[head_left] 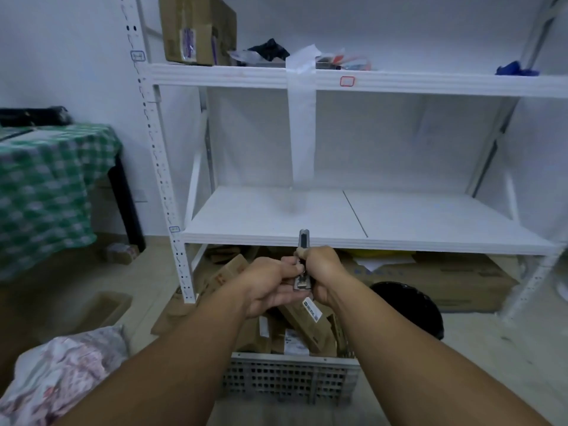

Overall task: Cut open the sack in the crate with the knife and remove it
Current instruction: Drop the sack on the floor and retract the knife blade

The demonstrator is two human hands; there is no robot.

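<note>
The person holds a knife (304, 241) upright in front of the body with both hands, above a grey crate (292, 379) with perforated walls that stands on the floor between the forearms. The right hand (324, 270) is clenched round the middle of the knife's grey body, so the top end sticks out above the fist. The left hand (267, 285) meets it from the side, its fingers curled in and pinching the lower end of the knife – the exact fingertip contact is blurred. Whether the blade is out cannot be told.

Brown paper packages (307, 325) with white labels fill the crate, just below the hands; which of them is the sack cannot be told. Behind stands a white shelf rack (338, 216), with a cardboard box (196, 29) on its upper board and flattened cardboard underneath. A table under a green checked cloth (46, 179) is at the left – a flowered fabric (61, 373) lies near the left forearm
</note>
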